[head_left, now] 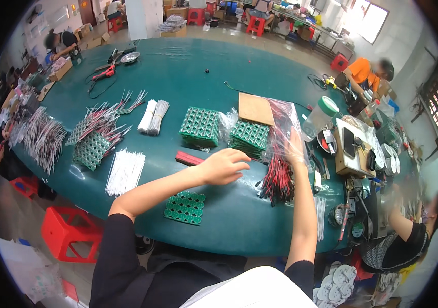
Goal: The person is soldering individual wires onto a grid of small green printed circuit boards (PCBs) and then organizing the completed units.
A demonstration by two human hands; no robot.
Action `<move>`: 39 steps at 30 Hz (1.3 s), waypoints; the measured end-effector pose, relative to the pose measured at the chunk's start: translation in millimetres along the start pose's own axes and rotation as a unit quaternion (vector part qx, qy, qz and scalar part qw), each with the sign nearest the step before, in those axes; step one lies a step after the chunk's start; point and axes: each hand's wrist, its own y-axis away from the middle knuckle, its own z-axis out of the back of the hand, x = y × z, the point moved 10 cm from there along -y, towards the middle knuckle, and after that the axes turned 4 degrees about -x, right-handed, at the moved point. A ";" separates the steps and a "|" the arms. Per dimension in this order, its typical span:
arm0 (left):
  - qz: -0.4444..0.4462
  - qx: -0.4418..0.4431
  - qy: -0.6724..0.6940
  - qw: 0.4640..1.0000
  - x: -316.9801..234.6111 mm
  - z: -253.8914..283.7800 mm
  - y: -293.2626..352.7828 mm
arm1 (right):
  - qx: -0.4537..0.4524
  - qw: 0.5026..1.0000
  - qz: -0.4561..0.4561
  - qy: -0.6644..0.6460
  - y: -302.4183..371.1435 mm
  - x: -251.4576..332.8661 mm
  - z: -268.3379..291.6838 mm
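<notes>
My left hand hovers with fingers apart over the table, holding nothing, near a red bar-shaped piece. Two stacks of green circuit boards stand beyond it: the left stack and the right stack, which has a brown board on top. My right hand grips the side of a clear plastic bag; the film partly covers its fingers. Red and black wires stick out of the bag's near end. A single green board panel lies below my left forearm.
White wires, bundled white wires and boards with wires attached lie at left. A green-lidded jar, a phone on a box and a soldering iron are at right. Co-workers sit around the table.
</notes>
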 end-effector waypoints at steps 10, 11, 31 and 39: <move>-0.006 0.061 0.011 0.998 -26.1 -22.7 -14.4 | 0.097 0.992 0.061 -0.061 -77.1 12.5 -51.8; -0.002 0.064 0.007 0.998 -22.8 -18.6 -7.5 | 0.126 0.984 -0.014 -0.126 -78.7 18.2 -57.6; 0.079 0.110 0.020 0.991 -12.9 -6.4 24.4 | 0.032 0.992 0.100 0.067 -98.5 8.1 -68.3; 0.070 0.115 0.020 0.991 -22.2 -9.8 25.7 | 0.080 0.988 0.085 0.097 -117.8 -8.1 -81.3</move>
